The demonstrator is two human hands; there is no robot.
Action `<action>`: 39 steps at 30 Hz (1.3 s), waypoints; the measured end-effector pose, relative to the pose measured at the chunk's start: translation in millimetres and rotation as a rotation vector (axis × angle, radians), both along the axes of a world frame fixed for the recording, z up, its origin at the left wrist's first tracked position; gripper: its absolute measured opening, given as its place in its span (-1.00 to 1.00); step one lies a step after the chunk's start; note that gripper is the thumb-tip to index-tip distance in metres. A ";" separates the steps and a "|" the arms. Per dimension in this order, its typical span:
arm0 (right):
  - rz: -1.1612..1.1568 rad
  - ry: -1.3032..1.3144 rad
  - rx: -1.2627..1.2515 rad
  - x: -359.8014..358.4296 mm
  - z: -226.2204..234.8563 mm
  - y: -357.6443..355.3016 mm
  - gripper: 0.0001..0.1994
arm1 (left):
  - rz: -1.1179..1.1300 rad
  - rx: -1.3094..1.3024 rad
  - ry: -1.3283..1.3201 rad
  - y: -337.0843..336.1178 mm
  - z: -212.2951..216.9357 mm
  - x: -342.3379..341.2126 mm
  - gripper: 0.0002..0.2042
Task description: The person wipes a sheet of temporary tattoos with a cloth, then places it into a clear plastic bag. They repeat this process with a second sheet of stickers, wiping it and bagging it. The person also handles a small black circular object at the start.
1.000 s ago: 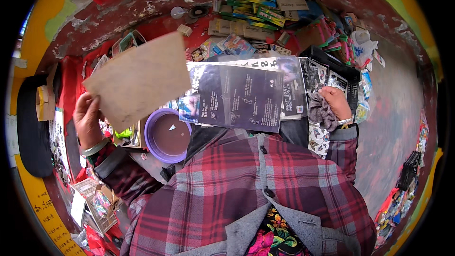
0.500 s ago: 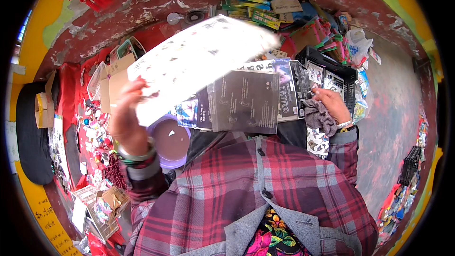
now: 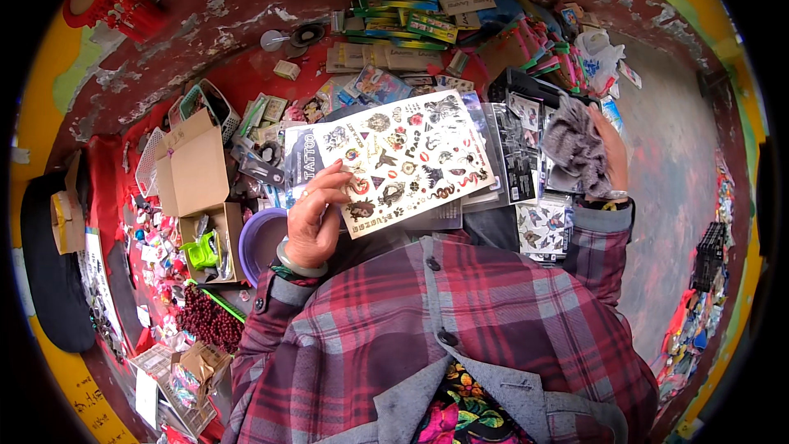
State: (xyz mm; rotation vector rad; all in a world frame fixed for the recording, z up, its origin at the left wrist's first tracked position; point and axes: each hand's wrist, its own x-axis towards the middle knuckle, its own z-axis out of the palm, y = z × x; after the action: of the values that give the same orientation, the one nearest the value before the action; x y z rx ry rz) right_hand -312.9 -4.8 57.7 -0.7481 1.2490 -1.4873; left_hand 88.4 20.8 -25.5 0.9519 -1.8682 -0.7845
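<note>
The left hand point(image 3: 314, 220) holds a sticker sheet point(image 3: 415, 166) over packets point(image 3: 518, 166); the right hand point(image 3: 613, 153), well apart, clutches a grey cloth point(image 3: 573, 144). A purple basin point(image 3: 247, 245) and open cardboard box point(image 3: 193, 171) stand left; red ground point(image 3: 255, 82) meets a peeling wall point(image 3: 215, 26).

My left grip point(image 3: 315, 215) lays its fingers over the left edge of a white sheet point(image 3: 411, 160) of small printed designs, tilted across dark packages point(image 3: 509, 148). At right, my right grip point(image 3: 612, 152) clutches a crumpled grey cloth point(image 3: 573, 141). A purple basin point(image 3: 246, 242) stands at left beside an open cardboard box point(image 3: 193, 166); dark red beads point(image 3: 205, 312) lie nearer.
</note>
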 end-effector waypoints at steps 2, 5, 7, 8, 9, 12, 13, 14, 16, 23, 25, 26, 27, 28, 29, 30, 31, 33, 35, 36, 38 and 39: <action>0.041 -0.171 0.025 9.9 -12.4 -13.0 -0.68 | 0.000 0.094 0.102 4.1 1.1 1.3 -0.81; 0.151 -0.410 0.108 28.1 -28.9 -32.2 -0.68 | 0.178 0.198 0.202 8.1 -6.5 -5.9 -0.89; 0.223 -0.414 0.117 45.7 -39.0 -38.8 -0.68 | 0.171 0.239 0.380 3.8 -21.9 -7.0 -0.68; 0.227 -0.394 0.107 56.4 -50.2 -40.8 -0.68 | 0.204 0.245 0.476 3.0 -19.3 -17.1 -0.60; 0.225 -0.374 0.096 70.4 -53.8 -41.8 -0.68 | 0.231 0.253 0.572 1.0 -16.6 -22.9 -0.52; 0.490 -0.220 -0.059 135.8 -38.6 -25.4 -0.55 | 0.198 0.523 0.847 0.9 -6.1 -23.4 -0.34; 0.593 -0.117 -0.067 150.0 -45.5 -19.8 -0.52 | 0.177 0.614 0.942 -1.4 1.1 -27.4 -0.36; 0.697 0.270 -0.327 164.7 -52.8 -18.0 -0.49 | 0.165 0.703 0.943 -1.0 4.3 -25.3 -0.39; 0.729 0.744 -0.680 191.8 -57.7 -8.6 -0.44 | 0.109 0.824 1.006 3.9 -6.2 -15.6 -0.56; 0.694 1.090 -0.729 197.2 -92.6 -8.7 -0.43 | 0.074 0.977 0.912 -0.5 -2.6 -27.6 -0.72; 0.685 1.219 -0.666 184.7 -94.5 -12.2 -0.44 | 0.092 0.980 0.884 1.3 -7.7 -26.7 -0.74; 0.668 1.317 -0.613 177.1 -92.8 -16.0 -0.45 | 0.091 0.984 0.876 1.2 -9.4 -26.3 -0.74; 0.665 1.412 -0.551 169.4 -96.8 -22.9 -0.47 | 0.092 0.986 0.867 1.0 -10.6 -24.3 -0.74; 0.571 1.493 -0.555 160.9 -97.1 -28.6 -0.55 | 0.081 0.990 0.866 0.9 -12.9 -21.6 -0.72; 0.473 1.571 -0.558 151.9 -97.2 -32.9 -0.62 | 0.070 0.994 0.864 0.6 -15.7 -18.5 -0.70; 0.450 1.600 -0.523 143.7 -88.5 -36.0 -0.63 | 0.067 0.995 0.865 1.7 -16.9 -15.2 -0.68; 0.427 1.629 -0.488 135.3 -79.9 -38.9 -0.64 | 0.096 1.006 0.885 2.2 -14.3 -14.9 -0.68; 0.293 1.647 -0.466 114.6 -85.8 -44.6 -0.67 | 0.134 1.029 0.923 -1.6 -7.6 -20.0 -0.67; 0.296 1.601 -0.462 107.9 -85.4 -45.6 -0.66 | 0.124 1.045 0.951 -2.6 -10.9 -16.7 -0.63; 0.333 1.548 -0.448 112.0 -85.0 -46.3 -0.65 | 0.127 1.052 0.962 -2.5 -10.7 -17.1 -0.63; 0.405 1.438 -0.418 127.5 -80.6 -45.2 -0.64 | 0.107 1.064 0.963 -3.5 -7.0 -17.5 -0.62; 0.471 1.348 -0.458 142.7 -76.0 -44.1 -0.59 | 0.098 1.072 0.960 -4.2 -6.8 -17.7 -0.62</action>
State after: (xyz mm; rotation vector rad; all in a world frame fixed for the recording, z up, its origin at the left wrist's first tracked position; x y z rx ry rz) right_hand -170.3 -48.9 -18.3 -2.3974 1.4432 -0.7621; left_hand 70.7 16.5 -32.3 0.9652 -0.4879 -1.8357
